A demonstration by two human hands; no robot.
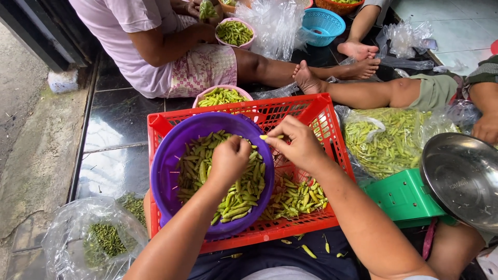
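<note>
Nearest, on the person's lap, a few stray green chillies [309,251] lie on the dark cloth, seemingly spilled over the edge of the red plastic crate [319,116] that rests against the knees, close enough for both arms to reach in without stretching. Inside the crate, at 9 o'clock, a purple basin [165,171] sits tilted toward the person, so its heap of chillies is easy to reach. The left hand [229,158] is over that heap with its grip pressed together in a loose fist; what it encloses cannot be told. At 3 o'clock from it, the right hand [300,142] pinches one pale chilli [271,137] between thumb and fingertips, held above the crate's open half, where a loose pile of chillies [293,197] lies. Beyond, at 12 o'clock, a pink bowl of chillies [222,96] stands on the dark tiled floor [116,116], beside another seated person [150,41].
</note>
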